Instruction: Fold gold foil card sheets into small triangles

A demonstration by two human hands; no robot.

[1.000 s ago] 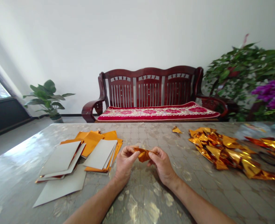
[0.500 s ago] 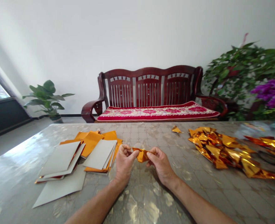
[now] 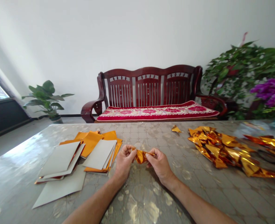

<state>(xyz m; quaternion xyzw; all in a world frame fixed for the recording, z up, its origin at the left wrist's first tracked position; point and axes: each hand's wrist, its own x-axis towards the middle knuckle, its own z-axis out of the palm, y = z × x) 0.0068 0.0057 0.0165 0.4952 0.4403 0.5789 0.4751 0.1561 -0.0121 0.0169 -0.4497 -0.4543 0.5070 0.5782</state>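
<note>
Left hand [image 3: 124, 161]: pinching the left end of a small folded gold foil piece [image 3: 141, 156], fingers closed on it.
Right hand [image 3: 160, 163]: gripping the same piece's right end.
Foil piece: held between both hands, just above the tabletop [image 3: 137, 199].
At 9 o'clock: stack of flat gold and grey sheets [image 3: 81, 155].
At 3 o'clock: heap of folded foil shapes [image 3: 223, 149].
At 1 o'clock: one stray folded piece [image 3: 176, 129].

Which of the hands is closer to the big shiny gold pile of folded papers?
Right. The right hand lies between the folded foil piece it pinches and the gold pile; the left hand is farther away, beside the flat sheets.
</note>
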